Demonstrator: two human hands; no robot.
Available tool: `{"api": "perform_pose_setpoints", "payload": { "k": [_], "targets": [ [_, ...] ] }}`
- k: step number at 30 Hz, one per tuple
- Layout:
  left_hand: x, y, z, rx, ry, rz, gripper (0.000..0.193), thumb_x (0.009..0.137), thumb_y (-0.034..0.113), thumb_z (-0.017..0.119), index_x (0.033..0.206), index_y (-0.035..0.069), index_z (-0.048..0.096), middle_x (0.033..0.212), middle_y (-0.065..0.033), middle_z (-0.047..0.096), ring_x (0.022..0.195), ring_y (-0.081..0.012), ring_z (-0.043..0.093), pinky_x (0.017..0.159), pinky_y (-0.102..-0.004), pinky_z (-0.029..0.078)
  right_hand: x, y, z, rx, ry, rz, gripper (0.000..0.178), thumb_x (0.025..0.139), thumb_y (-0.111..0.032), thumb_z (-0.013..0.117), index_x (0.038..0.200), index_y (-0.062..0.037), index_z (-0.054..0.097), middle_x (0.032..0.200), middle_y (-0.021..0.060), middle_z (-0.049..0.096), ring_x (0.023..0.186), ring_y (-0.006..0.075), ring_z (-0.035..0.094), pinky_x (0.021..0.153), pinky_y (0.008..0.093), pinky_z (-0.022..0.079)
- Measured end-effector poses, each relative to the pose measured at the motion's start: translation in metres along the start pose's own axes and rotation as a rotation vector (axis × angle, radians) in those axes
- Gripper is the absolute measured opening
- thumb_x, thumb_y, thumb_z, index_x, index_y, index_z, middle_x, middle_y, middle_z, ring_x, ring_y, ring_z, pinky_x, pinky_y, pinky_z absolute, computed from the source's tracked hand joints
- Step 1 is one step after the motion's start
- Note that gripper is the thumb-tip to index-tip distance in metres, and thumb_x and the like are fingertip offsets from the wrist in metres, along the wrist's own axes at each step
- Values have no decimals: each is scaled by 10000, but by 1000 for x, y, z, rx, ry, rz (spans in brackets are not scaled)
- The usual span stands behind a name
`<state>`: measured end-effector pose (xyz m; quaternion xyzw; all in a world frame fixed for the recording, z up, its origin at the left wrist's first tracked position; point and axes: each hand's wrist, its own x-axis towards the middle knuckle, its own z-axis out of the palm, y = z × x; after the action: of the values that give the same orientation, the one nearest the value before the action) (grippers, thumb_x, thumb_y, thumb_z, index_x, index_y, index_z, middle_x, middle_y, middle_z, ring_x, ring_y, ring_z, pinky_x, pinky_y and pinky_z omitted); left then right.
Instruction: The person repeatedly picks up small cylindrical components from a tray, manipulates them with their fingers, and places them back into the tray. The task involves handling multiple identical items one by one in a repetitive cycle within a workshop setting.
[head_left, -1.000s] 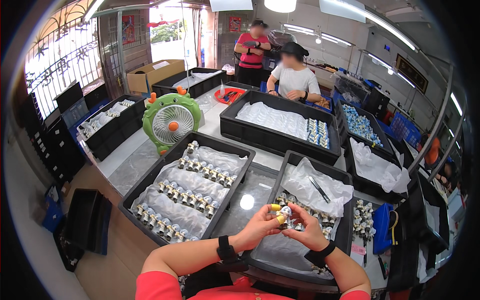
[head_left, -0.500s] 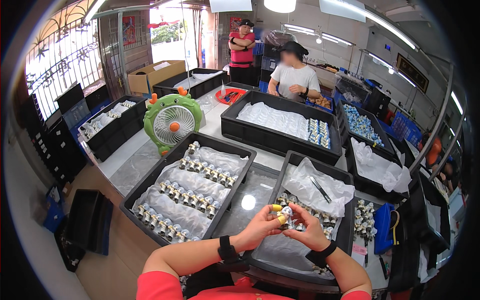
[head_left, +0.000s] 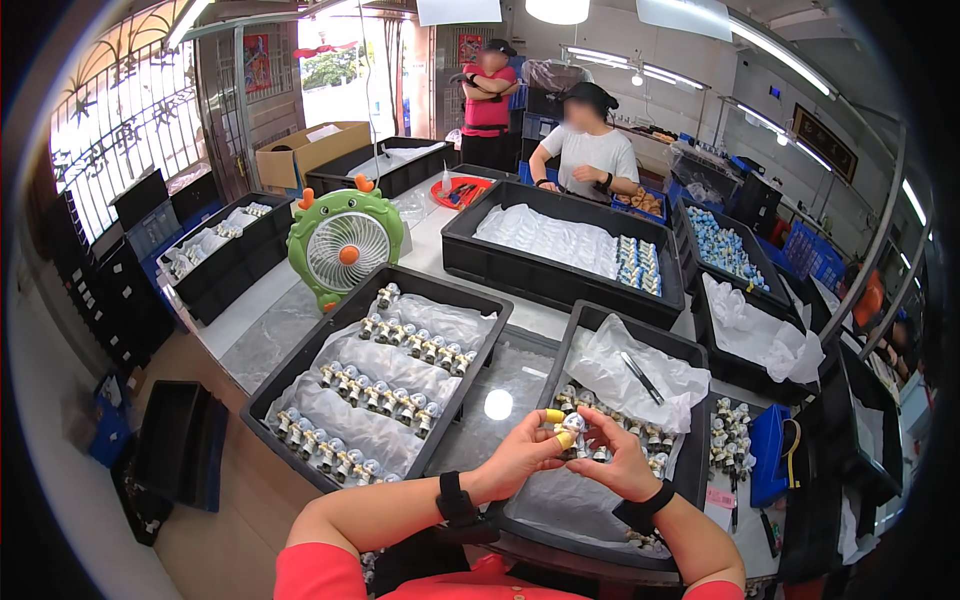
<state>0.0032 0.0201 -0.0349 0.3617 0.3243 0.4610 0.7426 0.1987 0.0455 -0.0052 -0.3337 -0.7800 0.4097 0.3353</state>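
Between my two hands is a small white figurine (head_left: 573, 428) with a dark base, held above the right-hand black tray (head_left: 695, 480). My left hand (head_left: 530, 447), with yellow finger covers on two fingertips, pinches it from the left. My right hand (head_left: 618, 462) grips it from the right with thumb and fingers. Below the hands, more such figurines (head_left: 655, 440) stand in the tray, partly hidden by them. A white plastic sheet (head_left: 610, 365) covers the tray's far part, and a dark pen-like tool (head_left: 642, 378) lies on it.
To the left, a black tray (head_left: 262, 400) holds rows of figurines on white sheeting. Behind it stands a green fan (head_left: 375, 225). Loose figurines (head_left: 730, 435) and a blue bin (head_left: 768, 455) are at right. Across the table stands a person in white (head_left: 590, 150); another stands farther back.
My hands and the figurine stay nearly in place. Across the table, the person in white has shifted their arms and leaned slightly left.
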Motion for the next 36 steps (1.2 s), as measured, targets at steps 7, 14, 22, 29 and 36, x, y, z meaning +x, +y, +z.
{"api": "perform_pose_setpoints", "payload": {
  "k": [7,14,22,29,36],
  "targets": [
    [-1,2,1,-2,-1,-3,421,919,216,602,1242,90,362,1072,-37,574,977,-111,566,831,-285,477,0,-1,1,18,3,-4,742,707,-188,798,1347,-44,452,1119,81,612,933,134,595,794,268,480],
    [0,2,2,3,-15,8,444,920,221,598,1253,77,343,1052,-58,584,969,-134,587,815,-292,485,-1,-7,2,-188,35,-125,703,694,-192,801,1309,-65,486,1212,126,575,1031,205,594,818,297,488],
    [-1,1,0,15,-20,14,481,919,238,601,1268,61,322,1039,-84,586,959,-160,606,807,-297,490,-1,-9,3,-212,38,-137,702,681,-207,811,1294,-77,496,1246,139,558,1075,240,583,842,319,489],
    [-2,3,3,6,-19,9,484,918,227,602,1273,59,321,1032,-84,587,944,-156,605,805,-297,492,0,-9,2,-209,33,-137,707,679,-214,816,1295,-82,495,1241,136,565,1054,234,595,829,314,492],
    [-2,2,2,4,-14,11,482,915,212,606,1273,58,323,1023,-83,593,941,-154,603,799,-288,489,-1,-8,2,-193,23,-122,703,681,-216,813,1295,-86,496,1248,131,561,1057,229,593,829,312,493]
  ]
}}
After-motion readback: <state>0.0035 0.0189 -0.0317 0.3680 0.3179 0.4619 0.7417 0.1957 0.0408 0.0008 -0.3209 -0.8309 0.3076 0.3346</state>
